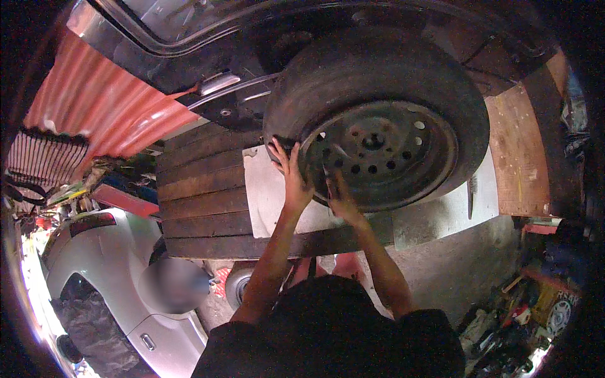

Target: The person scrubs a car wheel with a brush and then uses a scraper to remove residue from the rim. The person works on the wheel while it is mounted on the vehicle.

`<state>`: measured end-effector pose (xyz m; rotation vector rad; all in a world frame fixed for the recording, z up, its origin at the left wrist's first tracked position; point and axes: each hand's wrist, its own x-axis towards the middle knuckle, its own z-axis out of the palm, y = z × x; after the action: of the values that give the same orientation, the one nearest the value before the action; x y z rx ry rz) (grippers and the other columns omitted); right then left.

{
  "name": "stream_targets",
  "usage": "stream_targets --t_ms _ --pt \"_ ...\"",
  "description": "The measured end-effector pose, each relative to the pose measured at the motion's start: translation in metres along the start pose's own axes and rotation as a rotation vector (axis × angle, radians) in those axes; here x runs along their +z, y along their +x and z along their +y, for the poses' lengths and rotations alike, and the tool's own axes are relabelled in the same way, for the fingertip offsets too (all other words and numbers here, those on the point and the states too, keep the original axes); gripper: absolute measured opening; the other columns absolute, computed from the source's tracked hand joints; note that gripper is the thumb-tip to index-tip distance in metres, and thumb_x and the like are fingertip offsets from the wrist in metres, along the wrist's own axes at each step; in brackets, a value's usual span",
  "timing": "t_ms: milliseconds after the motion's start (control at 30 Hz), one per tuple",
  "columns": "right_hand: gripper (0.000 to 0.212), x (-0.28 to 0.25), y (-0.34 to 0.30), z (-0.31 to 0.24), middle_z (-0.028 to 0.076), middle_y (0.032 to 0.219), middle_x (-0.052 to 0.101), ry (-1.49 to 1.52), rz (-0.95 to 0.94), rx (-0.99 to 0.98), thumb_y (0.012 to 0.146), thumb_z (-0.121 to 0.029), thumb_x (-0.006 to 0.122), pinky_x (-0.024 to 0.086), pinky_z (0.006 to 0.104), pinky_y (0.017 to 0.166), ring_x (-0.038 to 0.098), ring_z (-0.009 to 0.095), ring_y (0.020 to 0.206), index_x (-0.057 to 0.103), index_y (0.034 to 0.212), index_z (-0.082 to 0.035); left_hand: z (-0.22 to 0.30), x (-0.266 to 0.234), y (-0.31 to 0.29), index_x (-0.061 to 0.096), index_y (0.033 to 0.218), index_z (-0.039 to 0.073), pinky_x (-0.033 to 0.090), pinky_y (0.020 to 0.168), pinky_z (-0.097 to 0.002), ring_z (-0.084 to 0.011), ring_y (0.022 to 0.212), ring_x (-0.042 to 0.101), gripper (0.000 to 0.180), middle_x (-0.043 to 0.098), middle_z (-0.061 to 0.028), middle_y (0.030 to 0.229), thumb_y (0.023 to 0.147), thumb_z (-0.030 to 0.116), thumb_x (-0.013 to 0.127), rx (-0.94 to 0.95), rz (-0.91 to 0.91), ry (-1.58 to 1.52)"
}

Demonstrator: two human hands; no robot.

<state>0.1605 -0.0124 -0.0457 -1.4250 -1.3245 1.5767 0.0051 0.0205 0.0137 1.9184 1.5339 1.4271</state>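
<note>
Wheel of dark, holed steel [353, 151] with a thick black rubber tyre [378, 79] fills the frame's upper centre-right. It looks heavy and stiff, probably grimy, best held by the tread or rim lip. The person's left hand [290, 167] is open, fingers spread at the tyre's left edge; the right hand [338, 196], at the rim's lower left, is too blurred to tell whether it grips anything. Around them: flat pale sheet [258, 195], brown plank platform [195, 183], silver car [120, 271] lower left.
</note>
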Motion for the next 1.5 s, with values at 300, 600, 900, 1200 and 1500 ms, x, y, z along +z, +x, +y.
stream_targets --t_ms 300,600,900,1200,1500 --pt "0.058 0.005 0.013 0.003 0.023 0.152 0.032 -0.283 0.046 -0.12 0.106 -0.04 0.036 0.032 0.0457 0.109 0.038 0.039 0.133 0.026 0.154 -0.009 -0.01 -0.002 -0.006 0.024 0.154 0.018 -0.003 0.11 -0.0711 -0.0498 0.147 -0.015 0.101 -0.012 -0.0244 0.162 0.07 0.017 0.078 -0.022 -0.007 0.085" --pt "0.06 -0.007 0.029 0.014 0.022 0.139 0.048 -0.207 0.019 -0.033 0.105 -0.043 0.04 0.051 0.0478 0.082 0.062 0.035 0.096 0.025 0.154 -0.013 0.008 0.001 0.005 0.027 0.152 0.018 -0.006 0.108 -0.0731 -0.0482 0.147 -0.017 0.101 -0.013 -0.0217 0.163 0.064 -0.01 0.066 0.036 0.0 0.0" --pt "0.063 0.002 0.014 -0.012 0.019 0.117 0.058 0.099 0.07 0.026 0.103 -0.046 0.046 0.048 0.0378 0.048 0.053 0.019 0.051 0.023 0.154 -0.017 0.003 -0.003 0.002 0.028 0.152 0.015 -0.007 0.109 -0.0719 -0.0486 0.147 -0.015 0.098 -0.011 -0.0226 0.163 0.065 -0.005 0.068 -0.019 0.0 0.024" --pt "0.059 -0.005 0.009 -0.025 0.017 0.129 0.055 0.084 -0.032 0.145 0.105 -0.031 0.046 0.054 0.047 0.08 0.057 0.029 0.113 0.02 0.157 -0.019 0.002 -0.002 0.0 0.027 0.153 0.022 -0.005 0.107 -0.0744 -0.0503 0.147 -0.014 0.097 -0.01 -0.0237 0.163 0.069 -0.002 0.07 0.002 0.04 0.021" --pt "0.056 -0.006 0.017 0.007 0.017 0.134 0.051 0.044 -0.084 0.087 0.105 -0.035 0.044 0.054 0.0421 0.078 0.05 0.032 0.121 0.022 0.155 -0.019 0.009 0.002 0.005 0.026 0.153 0.022 -0.005 0.107 -0.0748 -0.0504 0.147 -0.014 0.097 -0.01 -0.0238 0.163 0.069 -0.006 0.065 0.071 0.045 -0.008"
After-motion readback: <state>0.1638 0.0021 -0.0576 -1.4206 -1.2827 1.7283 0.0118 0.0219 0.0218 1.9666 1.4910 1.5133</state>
